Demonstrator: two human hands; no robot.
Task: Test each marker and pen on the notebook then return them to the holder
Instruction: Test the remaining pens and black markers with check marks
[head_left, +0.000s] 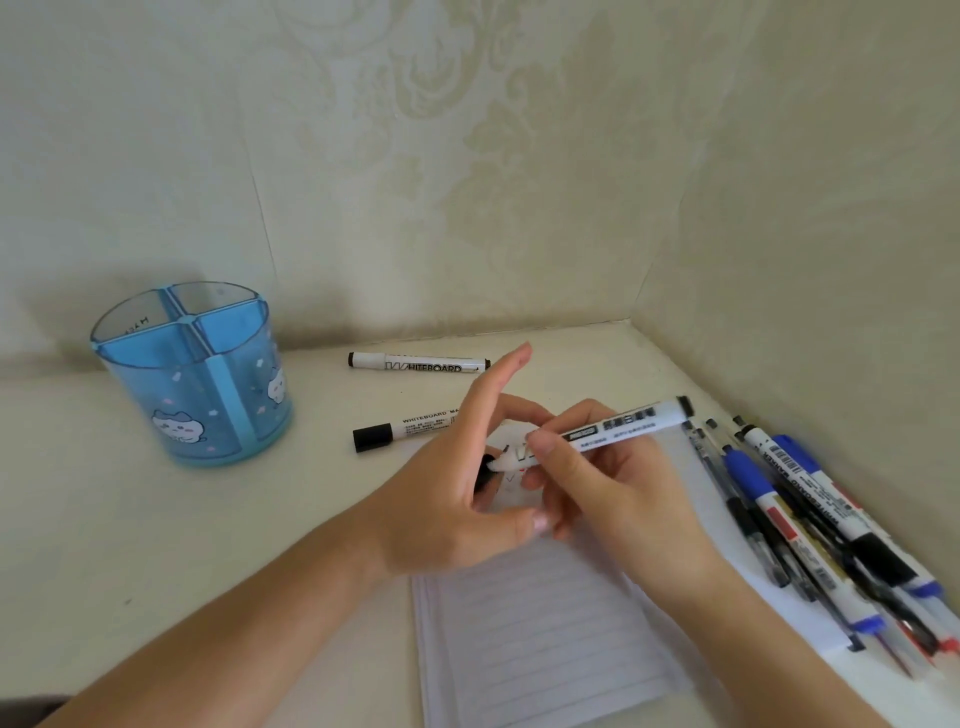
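Two hands over the page: what has each got?

My right hand (608, 488) pinches a white marker (623, 423) near its writing end, thumb and fingers curled round the barrel. The marker's dark tail slants up toward the right edge of the desk (156, 519). My left hand (457, 483) has its index finger straight up and the other fingers bent round a black cap (485, 470), which sits right at the marker's tip.

Where does all that sit?

Above the far end of the lined notebook (545, 649), which lies open at the near edge of the desk, right of the middle. A few faint strokes show on the paper just under the tip.

And the holder?

The blue holder (197, 374) stands upright toward the left, close to the back edge. It is split into compartments and is well apart from both hands.

Anything else lying about?

One whiteboard marker (418, 362) lies along the back edge. A second capped marker (400, 431) lies nearer me, its right end hidden behind my left hand. A heap of pens and markers (810, 519) runs along the right edge, just beside the notebook.
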